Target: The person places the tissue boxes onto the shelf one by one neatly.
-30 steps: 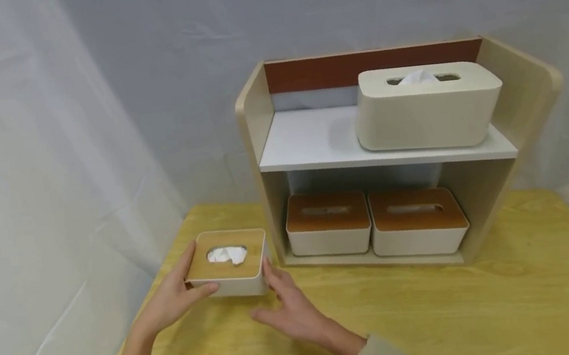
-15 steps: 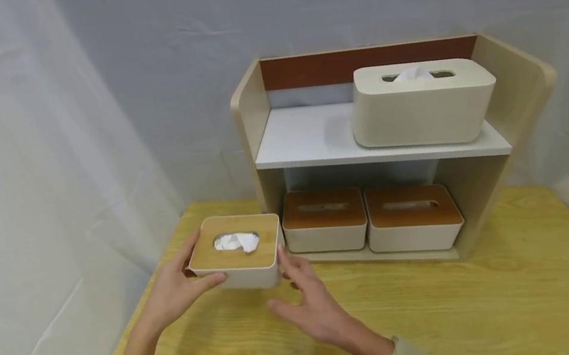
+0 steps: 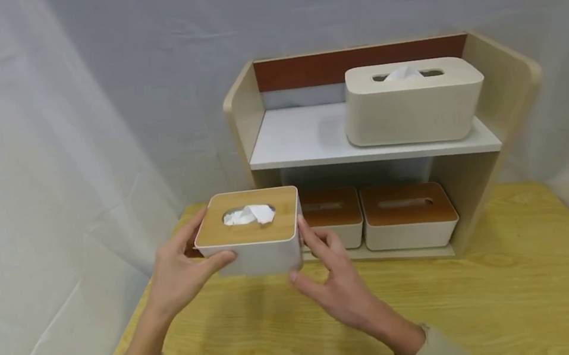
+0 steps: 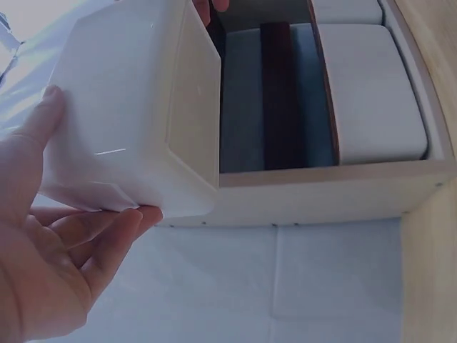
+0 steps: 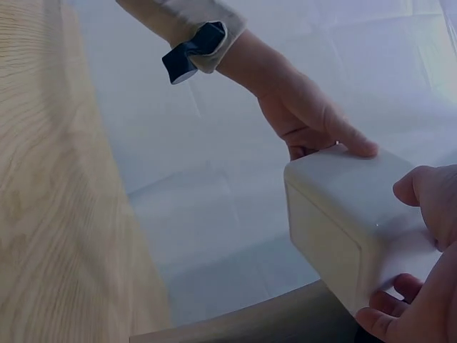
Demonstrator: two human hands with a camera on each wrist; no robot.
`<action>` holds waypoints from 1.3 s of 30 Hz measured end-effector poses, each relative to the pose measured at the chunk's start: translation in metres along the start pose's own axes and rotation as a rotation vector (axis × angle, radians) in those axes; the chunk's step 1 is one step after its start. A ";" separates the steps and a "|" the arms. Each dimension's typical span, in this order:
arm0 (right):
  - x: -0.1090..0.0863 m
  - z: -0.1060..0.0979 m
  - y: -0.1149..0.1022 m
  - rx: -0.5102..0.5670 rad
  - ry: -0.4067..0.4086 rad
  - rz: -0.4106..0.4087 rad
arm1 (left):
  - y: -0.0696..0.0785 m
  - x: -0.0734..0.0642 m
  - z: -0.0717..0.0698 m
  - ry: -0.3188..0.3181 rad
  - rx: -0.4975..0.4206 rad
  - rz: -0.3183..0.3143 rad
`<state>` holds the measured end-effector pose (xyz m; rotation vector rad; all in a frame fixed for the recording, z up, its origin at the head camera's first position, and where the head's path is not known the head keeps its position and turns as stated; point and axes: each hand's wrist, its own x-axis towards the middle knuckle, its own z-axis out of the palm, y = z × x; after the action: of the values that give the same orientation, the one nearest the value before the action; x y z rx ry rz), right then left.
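Note:
A white tissue box (image 3: 249, 235) with a light wooden lid is held up over the table, white tissue (image 3: 250, 214) showing in its oval slot. My left hand (image 3: 178, 275) grips its left end, thumb on the front face; in the left wrist view the fingers curl under the edge of the box (image 4: 121, 107). At the right end is my right hand (image 3: 345, 289), its fingers along the side and its thumb at the front lower corner. From the right wrist, that hand (image 5: 428, 293) is seen bent round the end of the box (image 5: 343, 193).
A two-tier shelf (image 3: 309, 161) stands behind. Its upper board bears a large cream tissue box (image 3: 411, 113) at the right. Below sit two brown-lidded tissue boxes, the left one (image 3: 336, 232) partly hidden and the right one (image 3: 410, 233) in full view. The wooden table (image 3: 520, 290) extends right.
Both hands have lifted the light-lidded tissue box and carried it to the right, until it overlaps the shelf's left side in the head view. The other boxes stay in place on the shelf.

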<state>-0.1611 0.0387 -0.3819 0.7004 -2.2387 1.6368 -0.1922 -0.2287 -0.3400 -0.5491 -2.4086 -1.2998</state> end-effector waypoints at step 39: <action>0.065 -0.092 -0.037 -0.127 0.107 -0.178 | 0.086 0.097 0.020 0.153 -0.129 0.199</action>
<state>-0.2013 0.1032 -0.2910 0.7373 -2.1175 1.4020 -0.2367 -0.1519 -0.2430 -0.6794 -2.1001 -1.3638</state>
